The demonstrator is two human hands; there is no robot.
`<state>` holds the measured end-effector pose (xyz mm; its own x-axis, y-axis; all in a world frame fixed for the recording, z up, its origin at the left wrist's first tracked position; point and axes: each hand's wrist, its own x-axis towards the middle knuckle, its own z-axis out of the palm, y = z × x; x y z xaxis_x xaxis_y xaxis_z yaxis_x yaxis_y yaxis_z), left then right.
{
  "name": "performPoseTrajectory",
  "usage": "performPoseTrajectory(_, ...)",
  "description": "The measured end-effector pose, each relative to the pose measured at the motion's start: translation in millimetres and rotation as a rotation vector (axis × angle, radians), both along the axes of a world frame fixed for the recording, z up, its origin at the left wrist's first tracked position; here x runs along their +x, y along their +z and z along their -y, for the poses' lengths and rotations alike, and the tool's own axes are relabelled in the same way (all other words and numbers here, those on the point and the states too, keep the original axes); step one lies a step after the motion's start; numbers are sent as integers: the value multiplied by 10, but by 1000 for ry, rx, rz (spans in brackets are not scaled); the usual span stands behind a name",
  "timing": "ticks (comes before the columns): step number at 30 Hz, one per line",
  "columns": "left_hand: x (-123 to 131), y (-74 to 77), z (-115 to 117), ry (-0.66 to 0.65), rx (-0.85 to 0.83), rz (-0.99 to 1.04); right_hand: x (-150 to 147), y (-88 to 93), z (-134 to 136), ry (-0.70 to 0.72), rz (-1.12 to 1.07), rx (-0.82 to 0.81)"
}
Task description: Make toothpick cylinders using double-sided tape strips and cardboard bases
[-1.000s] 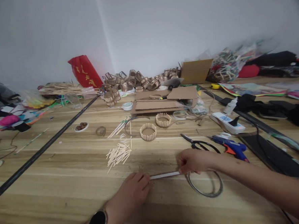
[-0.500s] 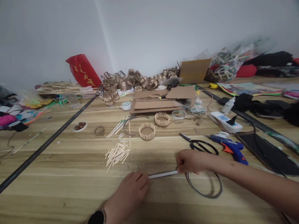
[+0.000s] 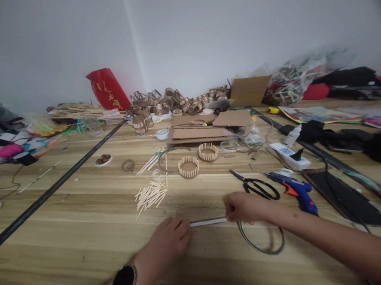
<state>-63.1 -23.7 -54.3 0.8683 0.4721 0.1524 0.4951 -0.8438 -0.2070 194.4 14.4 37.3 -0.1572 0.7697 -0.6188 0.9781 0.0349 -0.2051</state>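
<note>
1. I see the wooden desk [image 3: 86, 235] carrying everything flat.
2. The left hand [image 3: 170, 240], fingers curled together, presses one end of the pale strip [image 3: 208, 222] onto the desk, anchoring it.
3. The right hand [image 3: 242, 208] pinches the other end in its fingers, so the strip lies taut between them.
4. The spare loop [image 3: 264, 249] lies under the right wrist, and the scissors [image 3: 258, 188] are just beyond.

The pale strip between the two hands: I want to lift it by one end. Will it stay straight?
Probably not. Past the right hand the strip curls into a loop, so it looks bendy and springy. It is thin and flat, so likely light.
</note>
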Motion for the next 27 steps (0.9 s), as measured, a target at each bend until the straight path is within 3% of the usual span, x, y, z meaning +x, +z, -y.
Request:
performPoseTrajectory(7, -129, 179, -11, 101, 30, -4, -150, 106, 20, 57, 66, 4)
performPoseTrajectory(10, -134, 280, 83, 217, 68, 99, -251, 93, 5, 76, 47, -33)
performPoseTrajectory(12, -41, 301, 210, 207, 58, 183, -334, 70, -1, 87, 19, -53)
performPoseTrajectory(16, 271, 210, 480, 171, -64, 225, -501, 41, 11, 129, -24, -76)
performPoseTrajectory(19, 413, 94, 568, 230, -248, 112, -576, 42, 28, 154, -24, -74)
performPoseTrajectory(22, 419, 6, 570, 277, -393, 30, -579, 55, 42, 145, -22, -67)
performPoseTrajectory(27, 356, -60, 563, 247, -406, 38, -497, 62, 85, 95, -66, -42)
